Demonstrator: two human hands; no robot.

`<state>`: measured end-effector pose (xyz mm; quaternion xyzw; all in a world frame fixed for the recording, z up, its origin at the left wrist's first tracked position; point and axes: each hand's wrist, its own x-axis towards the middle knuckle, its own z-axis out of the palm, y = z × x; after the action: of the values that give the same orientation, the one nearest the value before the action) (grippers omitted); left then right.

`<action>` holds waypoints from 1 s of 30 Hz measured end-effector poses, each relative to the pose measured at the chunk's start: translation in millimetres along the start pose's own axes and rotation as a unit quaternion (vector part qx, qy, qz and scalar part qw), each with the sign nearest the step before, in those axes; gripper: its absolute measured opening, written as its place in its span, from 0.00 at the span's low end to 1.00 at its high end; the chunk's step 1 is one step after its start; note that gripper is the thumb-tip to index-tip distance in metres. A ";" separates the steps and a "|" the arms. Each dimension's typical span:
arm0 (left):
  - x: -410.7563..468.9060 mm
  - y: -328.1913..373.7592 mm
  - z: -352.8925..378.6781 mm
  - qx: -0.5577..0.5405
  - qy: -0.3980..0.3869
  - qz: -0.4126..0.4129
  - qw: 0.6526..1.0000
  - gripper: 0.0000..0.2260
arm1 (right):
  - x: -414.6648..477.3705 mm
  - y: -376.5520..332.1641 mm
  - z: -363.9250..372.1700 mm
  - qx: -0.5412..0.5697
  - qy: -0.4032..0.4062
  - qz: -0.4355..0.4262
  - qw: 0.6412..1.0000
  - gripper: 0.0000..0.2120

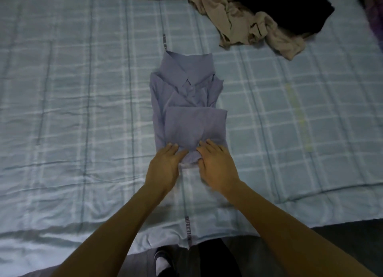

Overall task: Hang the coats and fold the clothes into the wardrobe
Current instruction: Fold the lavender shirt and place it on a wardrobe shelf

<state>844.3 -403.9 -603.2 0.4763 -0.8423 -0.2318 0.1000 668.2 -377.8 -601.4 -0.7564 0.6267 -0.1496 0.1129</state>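
Shirt: the purple shirt [186, 102] lies in the middle of the bed [62, 111], collar at 12 o'clock, sleeves tucked in, bottom part folded up once.
Left hand [163, 164]: flat, fingers together, pressing the near fold at 6 o'clock of the shirt.
Right hand [217, 167]: fingers spread, pinching the same fold beside the left hand.
Done: the shirt looks about half folded.
Left to do: one more fold, I think, then carry it away.
Beige clothes [248, 26]: crumpled at 1 o'clock, not folded.
Black clothes [300, 9]: at 1 o'clock too, waiting.
Wardrobe: not in sight.
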 end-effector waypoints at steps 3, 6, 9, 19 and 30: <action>-12.5 14.0 -29.8 -0.047 -0.108 -0.043 0.992 0.21 | -13.0 -8.2 -17.5 0.067 -0.061 0.019 0.996 0.08; -15.6 32.3 -65.7 -0.031 -0.280 -0.057 0.958 0.14 | -22.5 -24.1 -51.8 0.073 -0.177 0.034 0.981 0.18; -2.5 37.9 -105.0 -0.081 -0.375 -0.064 0.921 0.08 | -12.4 -38.2 -86.1 0.060 -0.212 0.017 0.975 0.22; 67.0 21.2 -153.7 -0.030 0.248 -0.049 0.967 0.17 | 88.8 -31.6 -104.5 -0.049 0.164 0.059 0.984 0.19; 46.4 -31.7 -11.9 0.121 -0.037 -0.006 0.992 0.36 | 55.4 17.4 2.3 -0.074 -0.094 -0.028 0.992 0.43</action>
<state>848.5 -460.7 -610.7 0.4808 -0.8646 -0.1459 0.0094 662.5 -435.5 -605.0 -0.7906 0.6014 -0.0341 0.1105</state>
